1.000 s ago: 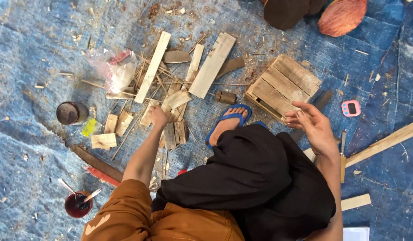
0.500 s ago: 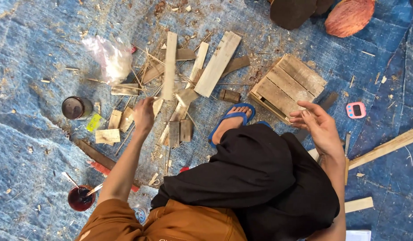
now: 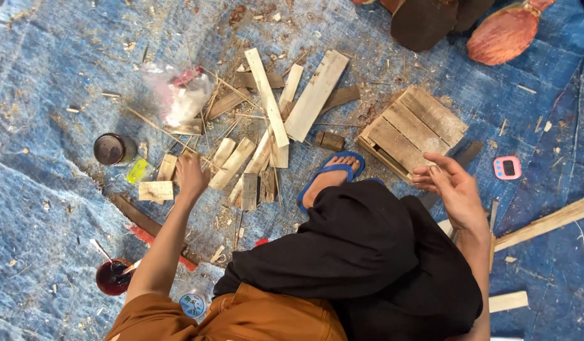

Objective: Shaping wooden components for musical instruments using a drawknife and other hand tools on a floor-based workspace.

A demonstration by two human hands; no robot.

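A blue tarp (image 3: 46,208) carries a small slatted pallet (image 3: 413,129) and a scatter of wood pieces (image 3: 266,136). The left hand (image 3: 192,177) reaches down among the short pieces, its grip hidden. The right hand (image 3: 451,187) hovers spread and empty just beside the pallet.

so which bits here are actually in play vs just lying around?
In play:
- left hand, reaching into the short wood offcuts
- right hand, open and empty, beside the small slatted pallet

Lying about:
- pink timer
- dark tin can
- clear plastic bag
- cup of dark liquid
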